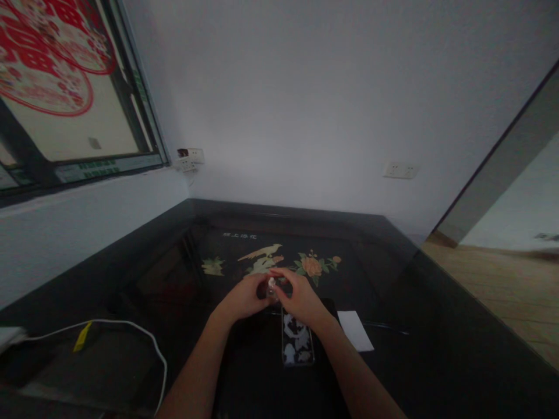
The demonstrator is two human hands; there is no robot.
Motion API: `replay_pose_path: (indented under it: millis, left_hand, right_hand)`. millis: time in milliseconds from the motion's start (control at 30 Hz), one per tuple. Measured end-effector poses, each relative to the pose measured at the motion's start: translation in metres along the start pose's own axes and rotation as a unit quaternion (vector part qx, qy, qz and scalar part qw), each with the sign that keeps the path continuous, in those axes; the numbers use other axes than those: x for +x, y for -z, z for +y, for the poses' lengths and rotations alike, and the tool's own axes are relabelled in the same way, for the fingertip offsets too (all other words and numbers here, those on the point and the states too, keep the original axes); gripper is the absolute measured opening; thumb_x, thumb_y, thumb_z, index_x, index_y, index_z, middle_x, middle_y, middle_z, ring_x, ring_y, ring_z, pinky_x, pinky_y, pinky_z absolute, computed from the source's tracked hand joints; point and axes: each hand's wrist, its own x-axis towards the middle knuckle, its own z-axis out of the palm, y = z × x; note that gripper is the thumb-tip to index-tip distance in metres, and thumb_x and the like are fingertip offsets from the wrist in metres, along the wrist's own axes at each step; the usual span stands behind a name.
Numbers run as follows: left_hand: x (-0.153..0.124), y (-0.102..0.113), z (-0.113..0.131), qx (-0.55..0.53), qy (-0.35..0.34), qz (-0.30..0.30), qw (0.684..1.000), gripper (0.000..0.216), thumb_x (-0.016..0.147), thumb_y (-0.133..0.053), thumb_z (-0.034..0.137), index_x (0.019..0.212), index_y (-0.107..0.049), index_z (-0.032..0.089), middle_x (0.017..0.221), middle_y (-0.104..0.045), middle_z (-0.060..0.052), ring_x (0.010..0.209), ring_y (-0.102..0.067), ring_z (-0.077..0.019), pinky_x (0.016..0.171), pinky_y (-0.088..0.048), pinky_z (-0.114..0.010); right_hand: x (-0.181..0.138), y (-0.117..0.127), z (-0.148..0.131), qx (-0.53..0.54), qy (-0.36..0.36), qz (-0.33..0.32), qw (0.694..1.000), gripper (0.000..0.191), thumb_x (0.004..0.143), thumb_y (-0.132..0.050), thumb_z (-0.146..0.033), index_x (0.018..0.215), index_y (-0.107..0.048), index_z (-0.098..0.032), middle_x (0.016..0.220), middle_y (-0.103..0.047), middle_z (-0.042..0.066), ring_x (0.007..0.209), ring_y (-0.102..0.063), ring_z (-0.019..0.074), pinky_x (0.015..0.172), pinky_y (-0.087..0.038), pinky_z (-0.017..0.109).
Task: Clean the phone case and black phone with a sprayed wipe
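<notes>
My left hand (244,298) and my right hand (301,298) meet over a dark glass table (393,279), both with fingers closed on a small pale object (271,286) held between them; it is too small to name. Just below my hands a phone (297,344) in a black-and-white patterned case lies flat on the table. A white paper slip (356,330) lies to the right of my right wrist.
A white cable (144,337) with a yellow tag (82,336) loops across the table's left side. The tabletop shows a bird-and-flower painting (279,259). Wall sockets (190,158) sit in the corner, another socket (399,170) on the back wall. A window is at the left, a doorway at the right.
</notes>
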Motion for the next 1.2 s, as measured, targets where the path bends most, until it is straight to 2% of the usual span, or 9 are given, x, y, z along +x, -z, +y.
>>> replay_pose_path:
  millis: [100, 267, 400, 500, 600, 800, 933, 1033, 1200]
  left_hand:
    - [0.0, 0.001, 0.001, 0.001, -0.003, 0.002, 1.0, 0.04, 0.079, -0.071, 0.029, 0.118, -0.071, 0.021, 0.101, -0.075, -0.007, 0.088, -0.068, -0.0225, 0.083, -0.051, -0.032]
    - [0.001, 0.0, 0.002, 0.014, 0.007, 0.002, 1.0, 0.028, 0.08, -0.072, 0.03, 0.106, -0.072, 0.019, 0.097, -0.074, -0.006, 0.087, -0.067, -0.0221, 0.082, -0.05, -0.031]
    - [0.001, -0.001, 0.0, 0.021, 0.018, 0.002, 1.0, 0.021, 0.08, -0.071, 0.032, 0.097, -0.072, 0.018, 0.088, -0.073, -0.005, 0.08, -0.066, -0.0203, 0.076, -0.049, -0.029]
    - [0.001, -0.001, 0.0, 0.012, 0.021, 0.002, 1.0, 0.028, 0.08, -0.07, 0.032, 0.104, -0.072, 0.018, 0.088, -0.073, -0.004, 0.078, -0.065, -0.0198, 0.075, -0.049, -0.028]
    - [0.001, -0.001, 0.0, 0.004, 0.026, 0.005, 1.0, 0.034, 0.079, -0.071, 0.031, 0.11, -0.072, 0.018, 0.09, -0.074, -0.005, 0.079, -0.066, -0.0204, 0.077, -0.05, -0.03]
    - [0.001, 0.0, 0.004, 0.004, 0.019, 0.006, 1.0, 0.03, 0.078, -0.072, 0.029, 0.106, -0.073, 0.019, 0.096, -0.075, -0.006, 0.087, -0.067, -0.0222, 0.082, -0.05, -0.031]
    - [0.001, -0.001, 0.003, 0.003, 0.027, 0.004, 1.0, 0.025, 0.079, -0.071, 0.027, 0.102, -0.072, 0.017, 0.092, -0.074, -0.006, 0.083, -0.067, -0.0214, 0.08, -0.05, -0.03]
    - [0.001, -0.002, 0.0, 0.0, 0.028, 0.004, 1.0, 0.029, 0.079, -0.071, 0.029, 0.106, -0.072, 0.017, 0.091, -0.074, -0.006, 0.08, -0.066, -0.021, 0.078, -0.05, -0.03]
    - [0.001, -0.003, -0.002, -0.007, 0.02, 0.016, 1.0, 0.036, 0.078, -0.073, 0.029, 0.112, -0.072, 0.018, 0.098, -0.075, -0.007, 0.084, -0.066, -0.0215, 0.08, -0.051, -0.031]
  right_hand:
    - [0.002, 0.0, 0.006, 0.015, -0.002, -0.02, 1.0, 0.032, 0.095, -0.062, -0.018, 0.127, -0.065, -0.025, 0.118, -0.073, 0.006, 0.107, -0.07, 0.022, 0.097, -0.054, 0.039]
    - [0.005, -0.004, 0.009, -0.016, 0.001, 0.004, 1.0, 0.03, 0.089, -0.072, -0.019, 0.118, -0.067, -0.023, 0.106, -0.071, 0.005, 0.099, -0.068, 0.0213, 0.095, -0.053, 0.038]
    - [0.004, -0.003, 0.006, -0.021, -0.018, 0.013, 1.0, 0.037, 0.089, -0.076, -0.027, 0.124, -0.065, -0.023, 0.116, -0.07, 0.008, 0.107, -0.067, 0.0232, 0.098, -0.052, 0.039]
    - [0.002, 0.001, 0.002, 0.002, -0.006, -0.014, 1.0, 0.034, 0.097, -0.063, -0.024, 0.131, -0.064, -0.025, 0.129, -0.07, 0.008, 0.119, -0.065, 0.0232, 0.102, -0.051, 0.04]
    - [0.004, 0.002, 0.001, 0.025, 0.004, -0.043, 0.999, 0.032, 0.099, -0.057, -0.019, 0.129, -0.067, -0.026, 0.126, -0.072, 0.007, 0.116, -0.068, 0.0214, 0.098, -0.054, 0.037]
    - [0.006, -0.004, 0.004, -0.002, -0.017, -0.003, 1.0, 0.03, 0.091, -0.072, -0.023, 0.121, -0.069, -0.023, 0.109, -0.072, 0.006, 0.102, -0.069, 0.0216, 0.096, -0.053, 0.039]
    - [0.002, -0.004, 0.0, 0.002, -0.01, -0.005, 1.0, 0.048, 0.092, -0.072, -0.028, 0.138, -0.06, -0.025, 0.132, -0.066, 0.01, 0.123, -0.062, 0.0246, 0.106, -0.049, 0.042]
    - [0.0, -0.001, -0.002, 0.018, 0.008, -0.034, 0.999, 0.045, 0.098, -0.06, -0.022, 0.143, -0.057, -0.028, 0.141, -0.064, 0.009, 0.131, -0.059, 0.0233, 0.11, -0.047, 0.042]
    - [0.003, -0.004, 0.003, 0.033, -0.012, -0.031, 0.999, 0.035, 0.096, -0.06, -0.017, 0.129, -0.067, -0.025, 0.124, -0.073, 0.006, 0.113, -0.069, 0.0215, 0.1, -0.053, 0.038]
